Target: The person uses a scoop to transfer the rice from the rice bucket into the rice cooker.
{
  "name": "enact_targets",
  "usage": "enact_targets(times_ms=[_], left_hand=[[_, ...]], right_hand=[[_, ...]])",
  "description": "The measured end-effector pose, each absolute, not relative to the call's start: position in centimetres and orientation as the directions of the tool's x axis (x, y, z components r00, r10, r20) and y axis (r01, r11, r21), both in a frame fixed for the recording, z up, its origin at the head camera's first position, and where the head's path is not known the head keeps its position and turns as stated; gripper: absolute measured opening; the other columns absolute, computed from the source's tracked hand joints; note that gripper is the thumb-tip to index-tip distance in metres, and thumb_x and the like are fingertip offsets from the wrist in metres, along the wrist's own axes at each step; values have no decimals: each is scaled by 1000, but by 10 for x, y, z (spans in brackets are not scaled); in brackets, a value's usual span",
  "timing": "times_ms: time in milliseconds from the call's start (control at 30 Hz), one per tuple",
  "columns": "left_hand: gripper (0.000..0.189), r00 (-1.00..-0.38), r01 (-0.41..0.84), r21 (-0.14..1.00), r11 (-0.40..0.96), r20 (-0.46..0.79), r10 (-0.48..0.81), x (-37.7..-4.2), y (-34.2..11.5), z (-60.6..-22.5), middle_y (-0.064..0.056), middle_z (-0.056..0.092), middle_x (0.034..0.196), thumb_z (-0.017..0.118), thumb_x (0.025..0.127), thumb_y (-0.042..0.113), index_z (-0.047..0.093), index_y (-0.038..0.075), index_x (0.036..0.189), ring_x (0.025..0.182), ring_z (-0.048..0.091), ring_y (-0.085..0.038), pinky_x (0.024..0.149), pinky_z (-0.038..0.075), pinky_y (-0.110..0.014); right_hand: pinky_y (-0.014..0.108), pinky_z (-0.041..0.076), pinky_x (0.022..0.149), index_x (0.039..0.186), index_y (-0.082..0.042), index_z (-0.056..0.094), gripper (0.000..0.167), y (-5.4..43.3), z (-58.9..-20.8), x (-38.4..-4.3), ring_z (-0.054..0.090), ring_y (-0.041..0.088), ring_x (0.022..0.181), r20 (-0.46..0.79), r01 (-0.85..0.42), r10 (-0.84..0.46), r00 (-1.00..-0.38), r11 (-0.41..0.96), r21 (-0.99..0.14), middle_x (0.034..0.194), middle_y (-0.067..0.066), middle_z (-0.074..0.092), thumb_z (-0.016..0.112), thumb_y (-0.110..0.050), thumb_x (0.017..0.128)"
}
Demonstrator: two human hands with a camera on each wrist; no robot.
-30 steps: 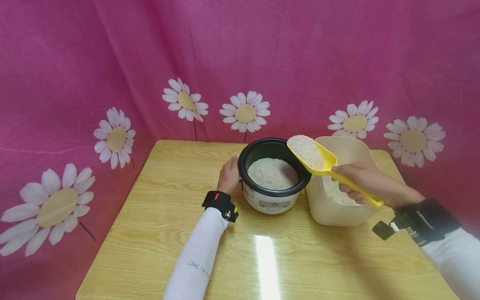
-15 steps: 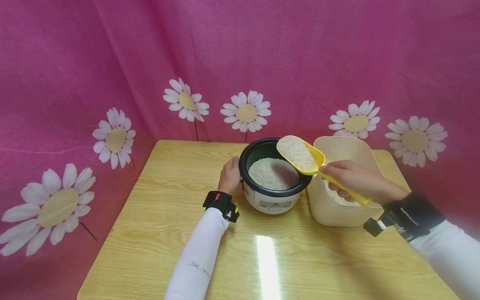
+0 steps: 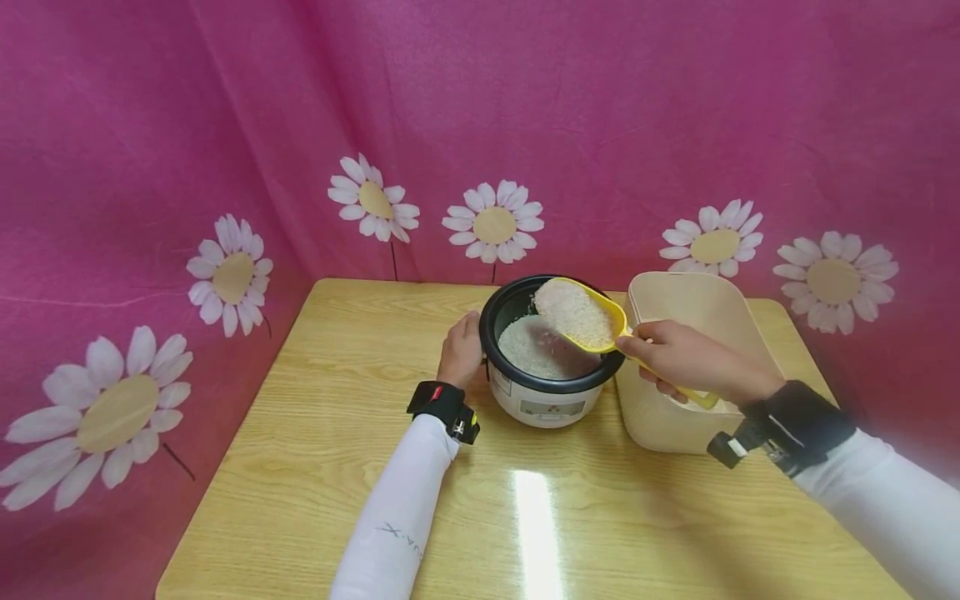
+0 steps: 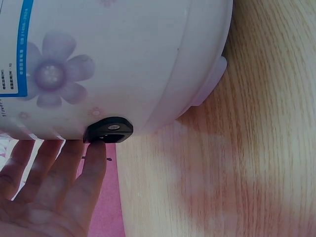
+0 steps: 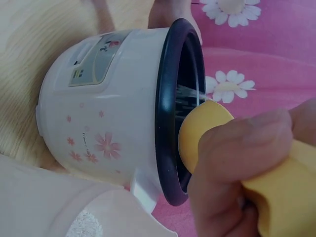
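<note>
A white rice cooker (image 3: 538,410) with a black rim stands lidless on the table, rice (image 3: 525,343) inside it. My left hand (image 3: 459,354) is at its left side; in the left wrist view the extended fingers (image 4: 94,165) touch the wall by a black socket (image 4: 111,131). My right hand (image 3: 686,358) grips the handle of a yellow scoop (image 3: 617,319), thumb along the top. The scoop, heaped with rice (image 3: 573,312), is over the cooker's opening, tip tilted down. Grains streak off its tip in the right wrist view.
Right of the cooker stands a cream bin (image 3: 656,421), partly under my right forearm, with rice (image 5: 85,226) in it. A pink curtain (image 3: 585,125) with daisies hangs behind and left of the wooden table (image 3: 315,450).
My right hand has carried the scoop left from beside the bin to over the cooker, and rice has begun to fall from it. The left hand stays in place.
</note>
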State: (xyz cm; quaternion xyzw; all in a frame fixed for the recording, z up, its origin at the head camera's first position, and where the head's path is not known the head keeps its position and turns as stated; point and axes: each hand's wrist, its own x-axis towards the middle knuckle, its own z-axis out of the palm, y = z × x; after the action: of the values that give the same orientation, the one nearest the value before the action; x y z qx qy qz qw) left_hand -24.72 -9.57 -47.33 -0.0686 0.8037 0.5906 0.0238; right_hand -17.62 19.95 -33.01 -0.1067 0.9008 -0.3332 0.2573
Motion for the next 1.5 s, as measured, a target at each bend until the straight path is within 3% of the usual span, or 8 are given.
enact_targets(times_ms=[300, 567, 733, 1000, 1333, 1500], left_hand=[[54, -989, -142, 950, 280, -124, -83, -247, -96, -472, -7, 66, 139, 27, 113, 47, 59, 17, 143, 139, 56, -25, 120, 42, -51], [51, -991, -128, 951, 282, -110, -77, -244, -97, -469, -9, 65, 112, 26, 113, 48, 64, 16, 125, 113, 58, -25, 99, 45, -44], [50, -991, -133, 951, 280, -118, -69, -244, -97, -469, -8, 66, 113, 26, 113, 47, 64, 17, 128, 114, 58, -25, 100, 47, -44], [49, -991, -127, 949, 288, -109, -76, -245, -97, -470, -5, 60, 101, 26, 113, 48, 64, 18, 120, 104, 56, -22, 90, 44, -38], [48, -991, -127, 948, 292, -112, -68, -245, -97, -470, -7, 64, 109, 26, 113, 46, 63, 17, 125, 109, 58, -24, 95, 47, -42], [52, -989, -146, 945, 293, -132, -67, -245, -98, -470, -7, 67, 130, 26, 113, 49, 60, 19, 139, 126, 59, -26, 111, 48, -49]], right_hand=[[34, 45, 51, 105, -3, 56, 34, 188, -335, -180, 50, 17, 44, -347, -88, -322, -881, 832, -548, 60, 0, 51, 51, -37, 108], [33, 44, 49, 107, -2, 57, 37, 182, -335, -183, 51, 17, 45, -322, -121, -315, -893, 856, -503, 61, 1, 51, 51, -38, 107], [33, 45, 49, 103, -2, 57, 36, 183, -336, -184, 54, 17, 48, -293, -145, -313, -903, 866, -478, 63, 3, 54, 50, -37, 107], [33, 47, 50, 102, -3, 56, 32, 184, -335, -185, 57, 18, 50, -261, -172, -315, -913, 874, -454, 66, 5, 56, 53, -35, 106], [30, 42, 56, 113, 1, 59, 36, 184, -337, -187, 54, 19, 66, -195, -230, -318, -928, 899, -374, 73, 5, 53, 57, -35, 105], [30, 39, 58, 114, 2, 58, 37, 183, -338, -186, 53, 20, 67, -175, -243, -314, -933, 910, -336, 73, 5, 51, 58, -34, 104]])
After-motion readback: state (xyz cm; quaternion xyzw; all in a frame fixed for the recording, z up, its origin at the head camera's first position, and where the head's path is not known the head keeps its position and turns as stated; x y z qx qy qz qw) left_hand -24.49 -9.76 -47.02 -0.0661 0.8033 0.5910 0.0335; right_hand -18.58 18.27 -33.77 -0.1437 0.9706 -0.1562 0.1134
